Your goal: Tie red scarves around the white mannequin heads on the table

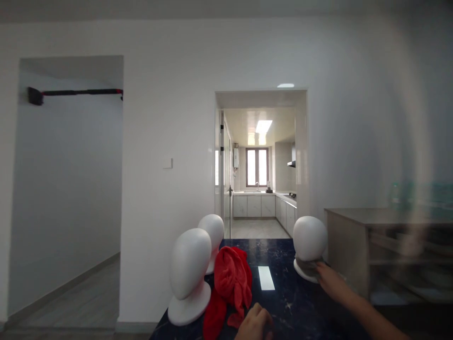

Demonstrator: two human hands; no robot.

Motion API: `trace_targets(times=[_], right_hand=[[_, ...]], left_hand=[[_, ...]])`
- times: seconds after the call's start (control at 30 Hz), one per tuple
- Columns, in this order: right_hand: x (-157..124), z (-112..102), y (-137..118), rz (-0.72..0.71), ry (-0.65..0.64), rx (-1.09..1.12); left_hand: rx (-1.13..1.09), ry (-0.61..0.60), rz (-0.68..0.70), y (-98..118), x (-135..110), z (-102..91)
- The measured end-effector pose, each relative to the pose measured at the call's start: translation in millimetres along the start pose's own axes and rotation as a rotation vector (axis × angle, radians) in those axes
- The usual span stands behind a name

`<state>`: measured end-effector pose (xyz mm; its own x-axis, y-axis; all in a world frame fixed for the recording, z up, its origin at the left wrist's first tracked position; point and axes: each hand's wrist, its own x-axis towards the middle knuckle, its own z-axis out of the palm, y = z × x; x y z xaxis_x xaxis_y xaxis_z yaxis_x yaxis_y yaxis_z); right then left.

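Note:
Three white foam mannequin heads stand on a dark marbled table (283,293). My right hand (328,278) reaches to the far right one (309,241) and touches its base, fingers on the grey neck. My left hand (255,324) rests on the table at the bottom edge, fingers curled, just right of a crumpled red cloth (231,278). The cloth lies draped between the near left head (189,271) and the middle of the table. A third head (213,233) stands behind the near left one.
A grey shelf unit (371,245) stands right of the table. Behind the table a doorway opens onto a white kitchen (260,189). Another doorway on the left holds a black and red bar (76,92).

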<state>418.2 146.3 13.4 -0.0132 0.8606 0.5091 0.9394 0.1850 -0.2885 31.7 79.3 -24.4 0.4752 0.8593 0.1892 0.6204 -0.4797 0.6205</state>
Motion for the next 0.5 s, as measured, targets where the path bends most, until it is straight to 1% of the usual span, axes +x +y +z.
trace_targets(times=[0.1,0.23,0.33,0.4,0.5], right_hand=[[-10.4,-9.2,-21.3,-0.061,-0.097,0.069],[-31.3,-11.9,-47.5,-0.058,-0.094,0.182],[-52.9,-12.7,-72.9,-0.086,-0.103,0.297],[-68.6,-16.2,-92.3,-0.136,-0.099,0.353],[-91.5,-28.7,-120.7,-0.204,-0.129,0.4]], left_hand=[[0.014,0.011,0.005,3.3,-3.7,-6.7],[0.004,0.074,0.055,3.6,-9.2,-6.9],[-0.03,0.103,0.084,1.2,-11.3,-6.5],[-0.059,0.104,0.115,1.1,-10.7,-7.7],[-0.109,0.067,0.217,8.8,-8.6,-12.0]])
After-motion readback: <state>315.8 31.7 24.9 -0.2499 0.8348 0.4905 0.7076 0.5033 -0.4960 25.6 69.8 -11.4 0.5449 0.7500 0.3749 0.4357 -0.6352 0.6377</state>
